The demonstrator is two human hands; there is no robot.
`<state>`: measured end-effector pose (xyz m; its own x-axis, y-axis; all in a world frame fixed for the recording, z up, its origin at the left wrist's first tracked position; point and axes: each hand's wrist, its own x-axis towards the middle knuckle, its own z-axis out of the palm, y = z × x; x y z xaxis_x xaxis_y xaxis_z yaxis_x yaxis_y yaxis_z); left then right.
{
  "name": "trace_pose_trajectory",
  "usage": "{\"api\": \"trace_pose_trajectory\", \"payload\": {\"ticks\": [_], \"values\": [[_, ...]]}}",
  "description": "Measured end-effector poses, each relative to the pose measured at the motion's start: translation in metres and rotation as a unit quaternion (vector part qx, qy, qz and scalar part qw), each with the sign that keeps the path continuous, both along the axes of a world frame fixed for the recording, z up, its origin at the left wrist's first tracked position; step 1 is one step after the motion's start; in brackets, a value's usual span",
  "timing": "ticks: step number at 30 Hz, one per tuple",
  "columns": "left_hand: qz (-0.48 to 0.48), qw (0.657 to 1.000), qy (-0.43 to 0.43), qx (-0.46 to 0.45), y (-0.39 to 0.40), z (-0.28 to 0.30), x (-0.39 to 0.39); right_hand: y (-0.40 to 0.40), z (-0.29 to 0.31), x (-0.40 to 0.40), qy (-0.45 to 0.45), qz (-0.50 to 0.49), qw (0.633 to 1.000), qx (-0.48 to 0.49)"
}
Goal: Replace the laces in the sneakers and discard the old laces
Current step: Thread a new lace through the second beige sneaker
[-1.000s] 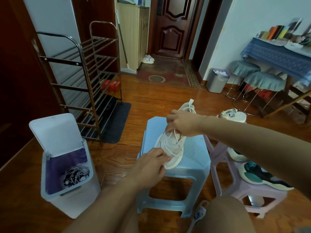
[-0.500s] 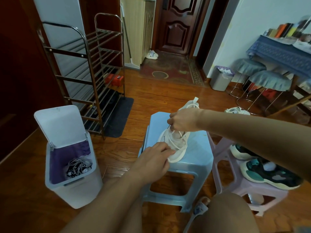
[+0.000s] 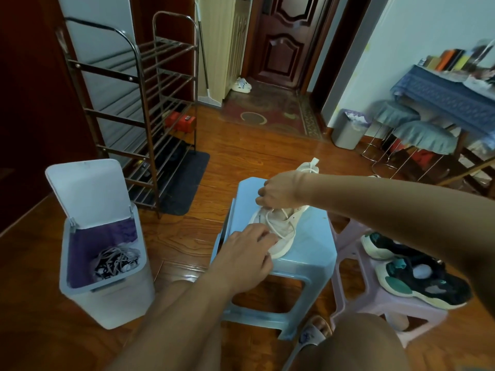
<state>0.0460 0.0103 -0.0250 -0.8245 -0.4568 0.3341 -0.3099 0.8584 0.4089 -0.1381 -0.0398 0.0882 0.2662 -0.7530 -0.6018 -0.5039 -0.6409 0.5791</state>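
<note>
A white sneaker (image 3: 288,223) lies on a light blue plastic stool (image 3: 308,253), toe toward me, with a loose white lace (image 3: 278,223) looped over its tongue. My left hand (image 3: 246,253) grips the toe end, fingers curled over it. My right hand (image 3: 281,190) is over the upper eyelets and pinches the lace there. An open white bin (image 3: 107,266) with a purple liner stands at the left; a tangle of old laces (image 3: 116,259) lies inside. A pair of black and teal sneakers (image 3: 417,274) rests on a lilac stool (image 3: 375,303) at the right.
A metal shoe rack (image 3: 139,113) and dark mat stand behind the bin. A grey wastebasket (image 3: 348,129), two covered stools and a blue-clothed table sit at the back right. My knee and a slipper are at the bottom edge, on a wooden floor.
The view shifted slightly, so everything sits a little lower and nearer. Both hands stay on the white sneaker, the right one shifted a little along the lace.
</note>
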Motion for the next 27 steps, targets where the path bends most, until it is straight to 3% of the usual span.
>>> {"api": "trace_pose_trajectory", "payload": {"ticks": [2,4,6,9,11,12,16,19,22,27], "values": [[-0.001,1.000,0.002,0.004,-0.001,0.000,0.000,0.005,0.002,-0.008,-0.038,0.001,0.999,-0.022],[0.001,1.000,0.004,0.013,-0.002,-0.002,0.000,0.014,-0.004,-0.019,-0.112,0.051,0.986,-0.110],[0.002,1.000,0.006,0.023,-0.004,-0.003,0.000,0.027,-0.015,-0.029,-0.201,0.030,0.955,-0.216],[-0.003,0.999,0.005,0.039,-0.008,-0.004,-0.001,0.043,-0.021,-0.037,-0.366,-0.179,0.856,-0.318],[-0.005,0.999,0.002,0.047,-0.010,-0.005,-0.001,0.044,-0.019,-0.048,-0.408,-0.297,0.787,-0.354],[-0.006,0.999,-0.001,0.049,-0.011,-0.005,-0.001,0.043,-0.017,-0.053,-0.412,-0.323,0.777,-0.350],[-0.009,0.999,-0.007,0.046,-0.010,-0.003,0.001,0.032,0.005,-0.063,-0.425,-0.375,0.795,-0.216],[-0.006,0.999,-0.004,0.047,-0.009,-0.002,0.002,0.025,0.022,-0.063,-0.380,-0.408,0.818,-0.142],[-0.004,0.999,-0.005,0.045,-0.007,-0.003,0.002,0.019,0.032,-0.063,-0.398,-0.423,0.804,-0.131],[-0.004,0.999,-0.007,0.033,-0.009,-0.005,0.002,0.019,0.045,-0.063,-0.343,-0.364,0.852,-0.155]]}}
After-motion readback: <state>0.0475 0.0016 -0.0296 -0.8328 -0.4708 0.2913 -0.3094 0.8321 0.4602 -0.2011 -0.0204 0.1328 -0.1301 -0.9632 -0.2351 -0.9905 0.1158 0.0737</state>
